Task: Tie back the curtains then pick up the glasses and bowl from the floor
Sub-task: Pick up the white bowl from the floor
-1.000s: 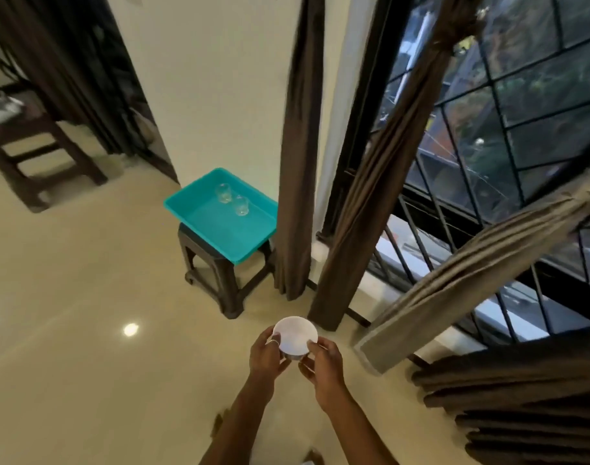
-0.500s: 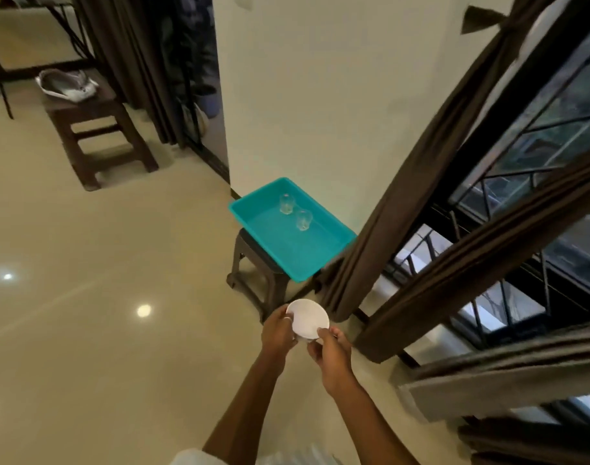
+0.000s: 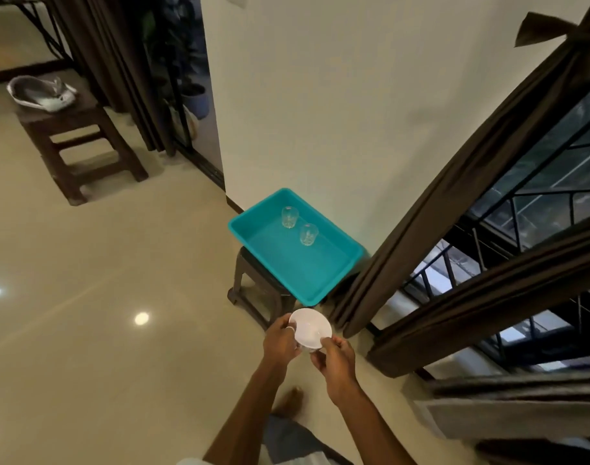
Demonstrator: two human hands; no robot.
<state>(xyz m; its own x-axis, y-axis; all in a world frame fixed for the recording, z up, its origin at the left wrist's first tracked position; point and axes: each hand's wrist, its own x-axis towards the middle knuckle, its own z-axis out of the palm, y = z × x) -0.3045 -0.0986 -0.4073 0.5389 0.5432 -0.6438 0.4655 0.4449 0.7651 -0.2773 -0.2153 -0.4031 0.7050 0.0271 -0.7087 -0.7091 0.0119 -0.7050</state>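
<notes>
Head camera: a second ago the window filled your right side; now the view has swung left onto the wall (image 3: 337,112) and the teal tray (image 3: 323,298), and a bare foot (image 3: 290,401) has come in at the bottom; the grasp has not changed. Your left hand (image 3: 281,340) curls round the left rim of the white bowl (image 3: 312,327), and your right hand (image 3: 333,360) pinches its near right rim between thumb and fingers; so the bowl sits between both hands, off the floor (image 3: 102,297), its open side tipped a little towards you, just short of the tray's near corner. The two glasses (image 3: 289,217) stand upright inside the tray towards its far edge, one behind the other, near each other but apart; the second glass (image 3: 309,234) is the closer to you. The tray rests on a dark stool (image 3: 253,290) and overhangs it; its right corner lies just beside a brown curtain (image 3: 454,182) gathered and tied high up; a second gathered curtain (image 3: 488,297) slants across the window grille (image 3: 538,203). The floor is glossy cream tile with light spots; far left, a wooden stool (image 3: 78,139) carries a pale grey object (image 3: 40,94) you cannot make out.
</notes>
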